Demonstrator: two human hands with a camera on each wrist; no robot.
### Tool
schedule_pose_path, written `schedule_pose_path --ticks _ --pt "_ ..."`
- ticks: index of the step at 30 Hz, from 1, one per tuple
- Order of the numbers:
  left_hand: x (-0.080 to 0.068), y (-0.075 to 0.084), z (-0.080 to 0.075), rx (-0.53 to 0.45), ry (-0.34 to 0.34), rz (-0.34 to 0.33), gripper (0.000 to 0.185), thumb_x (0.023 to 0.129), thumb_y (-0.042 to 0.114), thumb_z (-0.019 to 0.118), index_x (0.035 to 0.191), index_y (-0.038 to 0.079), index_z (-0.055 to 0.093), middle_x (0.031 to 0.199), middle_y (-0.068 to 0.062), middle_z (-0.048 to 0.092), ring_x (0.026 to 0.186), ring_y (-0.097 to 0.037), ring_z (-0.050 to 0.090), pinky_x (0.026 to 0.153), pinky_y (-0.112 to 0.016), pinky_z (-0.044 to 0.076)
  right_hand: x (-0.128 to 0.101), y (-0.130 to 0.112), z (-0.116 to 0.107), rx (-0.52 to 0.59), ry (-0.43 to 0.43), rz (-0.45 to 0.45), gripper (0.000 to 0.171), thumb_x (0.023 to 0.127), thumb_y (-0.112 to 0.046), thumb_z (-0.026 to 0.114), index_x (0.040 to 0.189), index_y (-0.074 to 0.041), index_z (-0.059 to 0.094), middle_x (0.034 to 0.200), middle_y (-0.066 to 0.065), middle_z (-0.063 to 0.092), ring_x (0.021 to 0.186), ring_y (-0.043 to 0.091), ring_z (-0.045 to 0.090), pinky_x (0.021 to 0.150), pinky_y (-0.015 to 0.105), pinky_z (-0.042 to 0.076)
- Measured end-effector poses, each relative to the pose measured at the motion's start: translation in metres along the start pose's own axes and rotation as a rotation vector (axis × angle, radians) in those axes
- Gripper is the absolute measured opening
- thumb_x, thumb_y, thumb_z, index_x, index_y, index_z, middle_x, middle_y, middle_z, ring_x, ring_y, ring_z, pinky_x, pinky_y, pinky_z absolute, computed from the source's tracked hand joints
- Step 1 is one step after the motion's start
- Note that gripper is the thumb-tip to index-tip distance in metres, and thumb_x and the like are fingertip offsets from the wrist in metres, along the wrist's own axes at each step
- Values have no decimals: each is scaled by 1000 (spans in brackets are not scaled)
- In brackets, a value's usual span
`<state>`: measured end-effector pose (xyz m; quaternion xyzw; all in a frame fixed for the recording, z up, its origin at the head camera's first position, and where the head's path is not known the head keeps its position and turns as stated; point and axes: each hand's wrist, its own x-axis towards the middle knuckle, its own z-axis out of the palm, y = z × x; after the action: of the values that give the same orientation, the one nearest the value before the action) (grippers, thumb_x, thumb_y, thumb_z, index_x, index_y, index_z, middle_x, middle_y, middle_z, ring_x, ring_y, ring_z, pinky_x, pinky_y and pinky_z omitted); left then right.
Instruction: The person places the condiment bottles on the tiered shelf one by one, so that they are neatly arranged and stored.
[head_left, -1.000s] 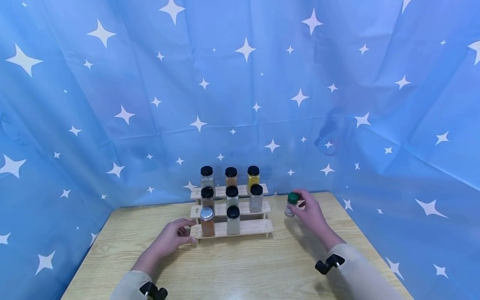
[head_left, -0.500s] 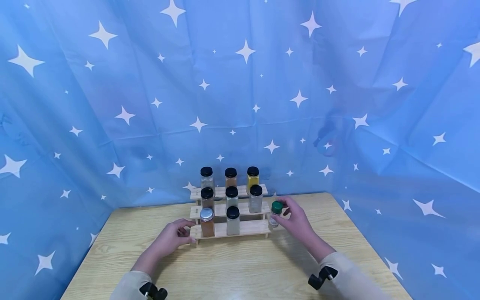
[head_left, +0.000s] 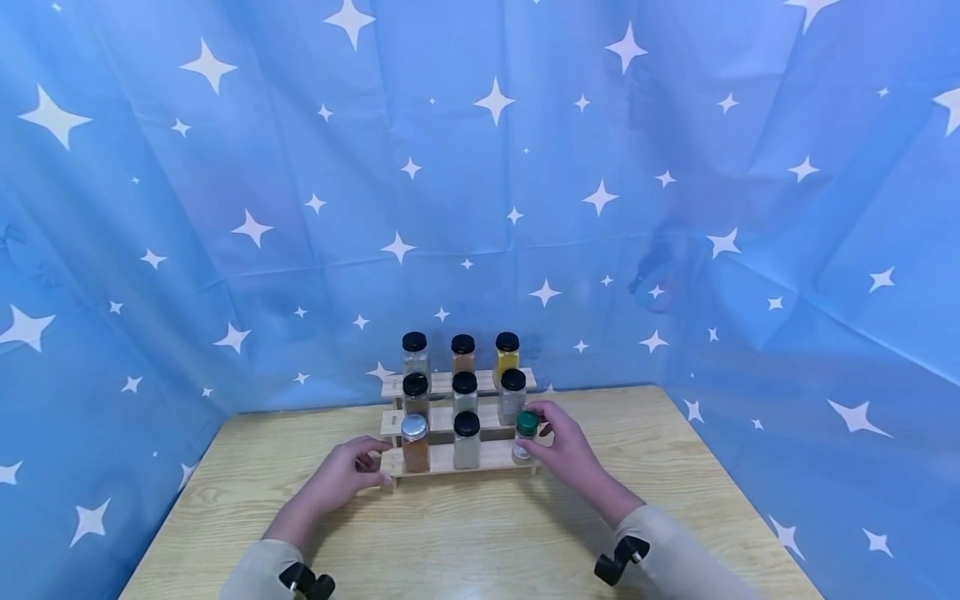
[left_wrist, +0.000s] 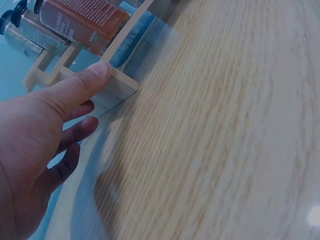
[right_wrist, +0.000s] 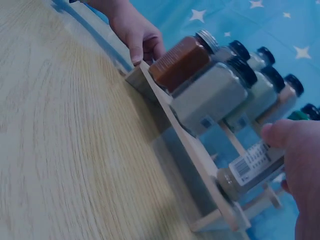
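Observation:
A three-step wooden spice rack point(head_left: 495, 454) holds several spice jars. My right hand point(head_left: 564, 446) grips a small spice jar with a green lid point(head_left: 527, 422) between thumb and fingers. This jar is upright over the right end of the lowest step; in the right wrist view its labelled body point(right_wrist: 245, 172) meets the board. My left hand point(head_left: 347, 473) holds the left end of that step, its thumb point(left_wrist: 97, 72) on the wood and the other fingers loosely curled beside it. Closest to the left hand is a silver-lidded jar of reddish-brown spice point(head_left: 416, 450).
On the lowest step a black-lidded jar of pale powder point(head_left: 467, 446) stands in the middle. More black-lidded jars fill the upper steps, one holding yellow spice point(head_left: 507, 360). The rack stands on a wooden table point(head_left: 480, 542) before a blue starry curtain point(head_left: 450, 208).
My right hand has carried the green-lidded jar leftward, from the table right of the rack onto the right end of its lowest step. The left hand has stayed at the rack's left end.

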<state>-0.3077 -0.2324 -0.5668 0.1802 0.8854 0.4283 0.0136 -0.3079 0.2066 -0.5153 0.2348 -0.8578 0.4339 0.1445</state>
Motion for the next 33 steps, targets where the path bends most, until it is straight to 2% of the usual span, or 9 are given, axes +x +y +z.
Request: schedule_pose_path --ticks 5,13,20,26,33 --pt "0 1 1 -5 -1 -18 57 92 30 93 142 12 73 126 0 70 97 -15 67 83 -31 60 1 0 6 4 -5 9 51 94 -7 90 139 -11 66 122 -4 69 108 15 66 90 44 62" --pt "1 2 0 -7 4 -12 57 92 30 93 142 13 73 126 0 70 98 -17 67 83 -32 60 1 0 12 34 11 28 53 94 -5 90 141 -10 66 131 2 70 111 20 69 95 53 62" --pt "0 1 1 -3 0 -17 56 92 31 93 142 13 73 126 0 70 98 -17 67 82 -32 60 1 -2 14 30 14 51 54 94 -6 90 143 -13 65 132 0 69 110 17 68 95 46 61" --pt "-2 5 2 27 -4 -1 57 93 31 92 142 10 72 126 0 70 98 -16 67 83 -31 60 -2 -1 14 32 20 16 59 92 -5 91 143 -10 64 133 3 69 112 20 69 96 55 61" --pt "-3 11 2 42 2 -1 60 93 30 92 144 7 69 125 -2 67 99 -17 66 82 -32 60 -8 3 9 0 36 -18 64 89 -10 95 145 -11 63 128 1 66 114 23 67 93 52 61"
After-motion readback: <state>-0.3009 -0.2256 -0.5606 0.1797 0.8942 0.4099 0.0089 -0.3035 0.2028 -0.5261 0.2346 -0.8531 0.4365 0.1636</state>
